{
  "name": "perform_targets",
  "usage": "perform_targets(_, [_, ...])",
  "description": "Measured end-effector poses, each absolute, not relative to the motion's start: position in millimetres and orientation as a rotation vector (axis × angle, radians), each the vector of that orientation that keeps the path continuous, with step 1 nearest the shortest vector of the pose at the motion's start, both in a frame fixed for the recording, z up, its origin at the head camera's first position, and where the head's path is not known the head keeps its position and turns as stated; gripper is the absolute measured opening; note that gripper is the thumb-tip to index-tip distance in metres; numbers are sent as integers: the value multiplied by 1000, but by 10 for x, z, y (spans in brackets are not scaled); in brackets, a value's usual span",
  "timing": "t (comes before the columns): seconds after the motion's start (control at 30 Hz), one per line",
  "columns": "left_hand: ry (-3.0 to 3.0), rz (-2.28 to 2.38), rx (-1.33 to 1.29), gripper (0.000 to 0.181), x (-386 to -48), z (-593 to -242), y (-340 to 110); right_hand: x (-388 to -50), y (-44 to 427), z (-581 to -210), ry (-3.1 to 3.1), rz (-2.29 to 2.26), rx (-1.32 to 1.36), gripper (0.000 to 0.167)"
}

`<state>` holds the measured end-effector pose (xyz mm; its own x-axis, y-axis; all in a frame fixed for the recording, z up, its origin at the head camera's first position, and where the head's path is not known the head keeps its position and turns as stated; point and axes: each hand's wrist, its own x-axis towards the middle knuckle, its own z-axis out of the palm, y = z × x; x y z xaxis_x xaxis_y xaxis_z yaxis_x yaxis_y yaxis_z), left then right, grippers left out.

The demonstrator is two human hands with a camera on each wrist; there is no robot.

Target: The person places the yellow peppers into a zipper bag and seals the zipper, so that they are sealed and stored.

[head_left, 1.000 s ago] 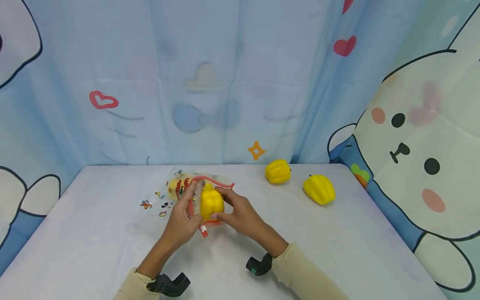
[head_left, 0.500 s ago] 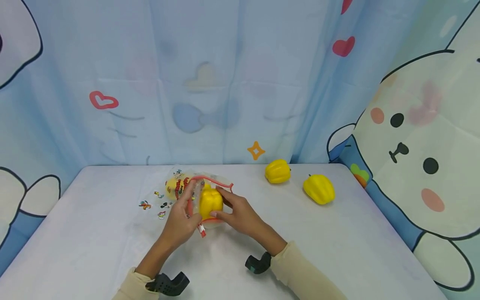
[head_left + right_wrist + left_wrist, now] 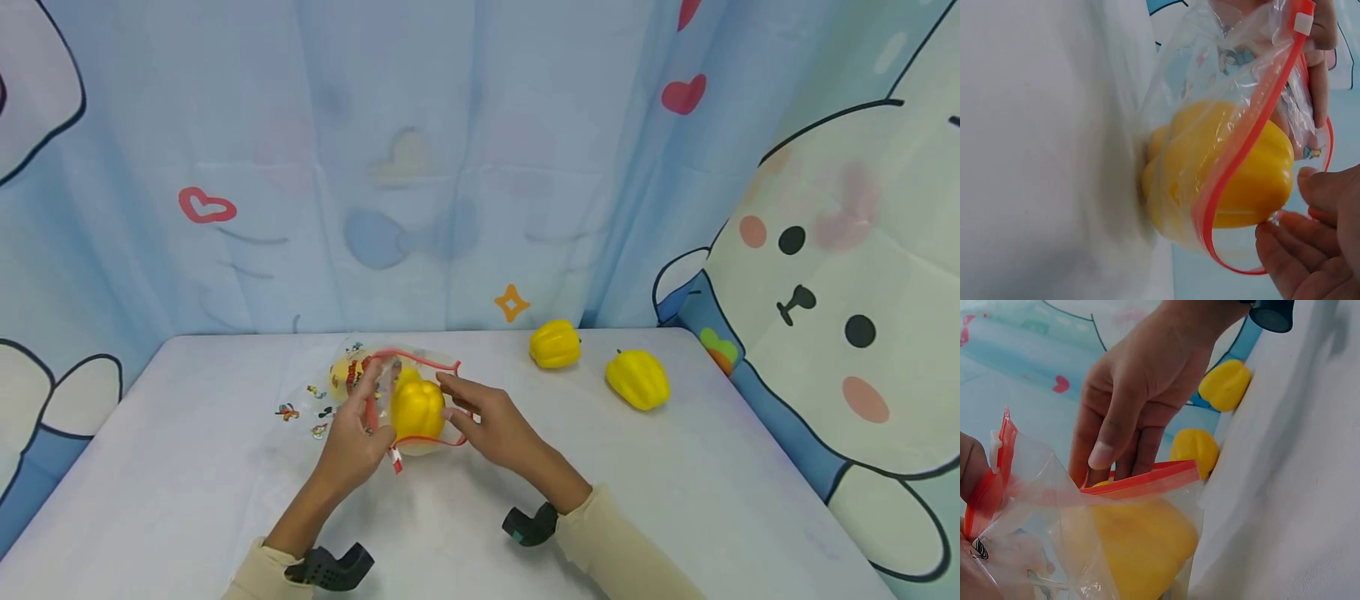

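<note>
Plastic bag, yellow pepper inside, is held by left grip; right grip is parted, empty.

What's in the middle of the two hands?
A yellow pepper, in the open mouth of the red-edged bag. The head view shows it between the left hand and the right hand.

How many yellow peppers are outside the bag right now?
2: the far pepper near the back edge of the table, and the front pepper closer in, to its right. The bag holds at least one more pepper; others in it may be hidden.
</note>
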<state>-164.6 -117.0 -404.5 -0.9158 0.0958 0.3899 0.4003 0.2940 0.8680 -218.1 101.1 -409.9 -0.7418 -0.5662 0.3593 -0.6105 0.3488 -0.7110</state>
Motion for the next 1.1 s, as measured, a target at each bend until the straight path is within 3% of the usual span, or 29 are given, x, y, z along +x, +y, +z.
perform_targets(0.43, [-2309, -1682, -425, 81, -1629, -4057, -1177, -2204, 1157, -4114, -2259, 1573, 1192, 28])
perform_targets(0.73, [-2313, -1673, -426, 82, -1623, -4037, -1163, -2241, 1340, -4078, -2250, 1709, 982, 38])
perform_targets(1.1, [-2312, -1691, -448, 83, -1623, -4051, -1150, -2417, 1568, -4304, -2296, 1642, 833, 40])
